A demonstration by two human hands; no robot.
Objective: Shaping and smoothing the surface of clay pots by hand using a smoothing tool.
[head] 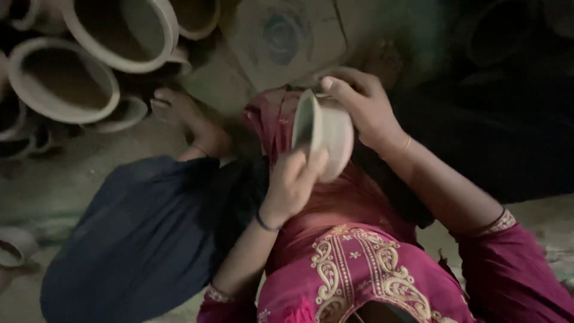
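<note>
A small pale clay bowl (323,134) sits just above the centre of the view, tilted on its side so its open mouth faces toward nine o'clock and its rounded base toward three o'clock. Both hands hold it above the person's lap. The right hand (365,107) wraps over the bowl from two o'clock, the thumb lying along the upper rim and the fingers curled round the outer wall. The left hand (293,182) comes up from seven o'clock, its fingers bunched and pressed against the lower rim and wall; whether they pinch the edge or only rub it is hard to tell in the blur.

Below the bowl, toward six o'clock, spreads a magenta garment with gold embroidery (359,263). At eight o'clock lies a dark blue cloth (137,239) over the leg, and a bare foot (179,110) shows at ten o'clock on the dusty floor (54,179). Beyond the foot, at eleven o'clock, larger clay pots (89,60) lie stacked on their sides, mouths open toward the camera. One more small pot (15,245) rests at the nine o'clock edge.
</note>
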